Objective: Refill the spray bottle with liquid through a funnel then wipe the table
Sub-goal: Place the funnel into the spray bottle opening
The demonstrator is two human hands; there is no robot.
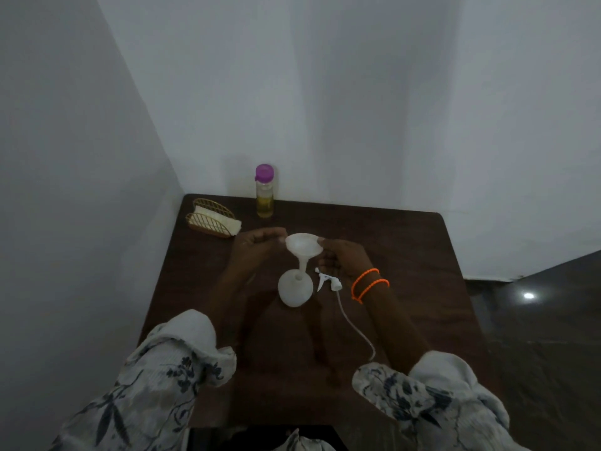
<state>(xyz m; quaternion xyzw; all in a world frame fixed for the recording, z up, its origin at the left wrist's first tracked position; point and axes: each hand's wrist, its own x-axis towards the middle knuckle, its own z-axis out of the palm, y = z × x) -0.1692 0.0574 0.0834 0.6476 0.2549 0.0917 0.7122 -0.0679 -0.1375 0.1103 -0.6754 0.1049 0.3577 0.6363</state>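
Note:
A white spray bottle (295, 290) stands open-necked in the middle of the dark wooden table (406, 249). A white funnel (304, 245) sits with its stem in the bottle's neck. My left hand (260, 244) pinches the funnel's rim on the left, and my right hand (344, 257) holds the rim on the right. The spray head (328, 281), with its long tube trailing toward me, lies on the table just right of the bottle. A clear bottle with a purple cap (264, 192), holding yellowish liquid, stands capped at the table's far edge.
A gold wire holder with white cloth or napkins (213, 222) sits at the far left corner. White walls close in at the left and behind the table. Dark floor lies to the right.

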